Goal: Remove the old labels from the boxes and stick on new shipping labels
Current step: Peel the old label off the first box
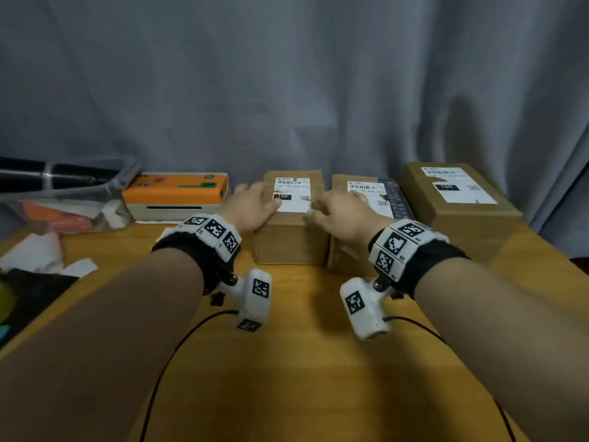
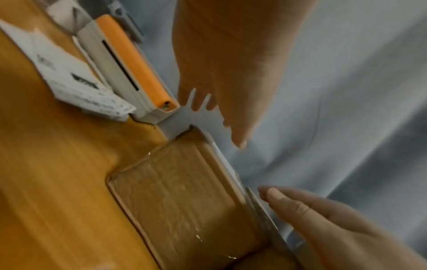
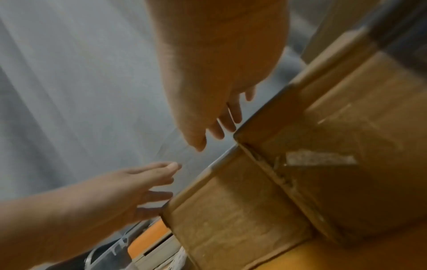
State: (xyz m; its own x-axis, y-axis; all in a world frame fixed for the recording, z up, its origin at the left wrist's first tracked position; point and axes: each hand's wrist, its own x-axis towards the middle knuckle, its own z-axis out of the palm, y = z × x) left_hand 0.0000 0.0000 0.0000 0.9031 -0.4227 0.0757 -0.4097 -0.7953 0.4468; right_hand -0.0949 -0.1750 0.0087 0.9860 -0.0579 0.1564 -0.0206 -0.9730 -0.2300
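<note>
Three cardboard boxes stand in a row at the back of the wooden table (image 1: 287,362), each with a white label on top. My left hand (image 1: 258,199) is over the left side of the left box (image 1: 291,240), fingers straight, thumb at the lower left corner of its label (image 1: 293,199). My right hand (image 1: 331,207) reaches across from the middle box (image 1: 350,260), its spread fingers at the same label's right edge. Neither hand holds anything. In the wrist views the left hand (image 2: 219,73) and right hand (image 3: 208,91) hang open above the box (image 2: 184,201). I cannot tell whether they touch it.
An orange and white label printer (image 1: 177,194) sits left of the boxes, with a clear plastic bin (image 1: 63,199) beyond it. Loose white papers (image 1: 35,253) lie at the left edge. The biggest box (image 1: 459,212) stands far right. A grey curtain (image 1: 287,90) hangs close behind.
</note>
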